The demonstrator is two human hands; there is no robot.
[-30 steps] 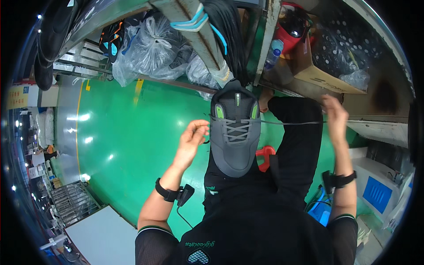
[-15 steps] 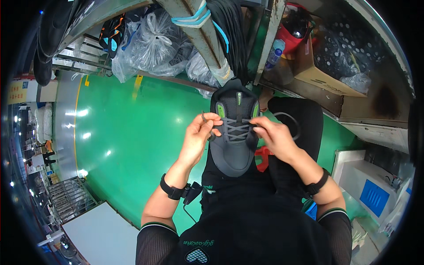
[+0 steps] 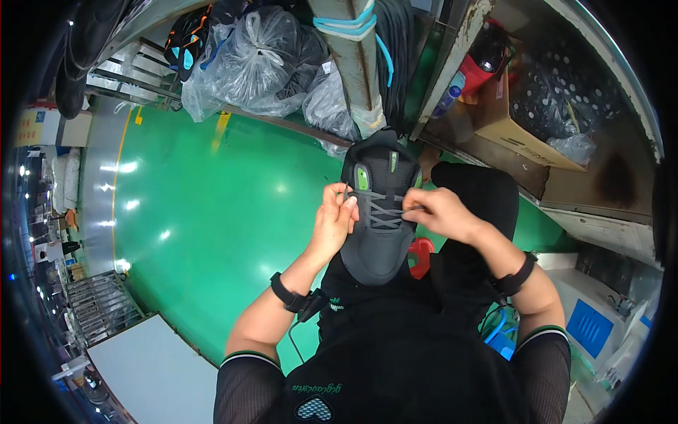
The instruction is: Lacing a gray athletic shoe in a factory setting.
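"Both hands are at the shoe in the head view, aren't they?"

"Yes. The left hand (image 3: 334,219) is pinched closed on the grey shoelace (image 3: 385,210) beside the left eyelets. The right hand (image 3: 439,212) pinches at the opposite edge of the lacing, seemingly on the shoelace too, though that bit is tiny."

"And where is the shoe?"

"The dark grey sports shoe (image 3: 374,258) rests on the left thigh (image 3: 335,286), toe toward the wearer."

"What has just changed?"

"The right hand is no longer far out to the side with the shoelace stretched straight; it is in close. I'd judge that means fine fingerwork at the eyelets rather than a long pull. The crossed rows look laced already."

"Any containers?"

"On the right, an open cardboard box (image 3: 498,116) holds black dotted plastic (image 3: 558,85) and crumpled clear plastic (image 3: 573,148). Beside it, a red container (image 3: 474,78) has something dark and glossy in it. At upper left, a knotted clear plastic bag (image 3: 258,63) bulges with contents I can't make out."
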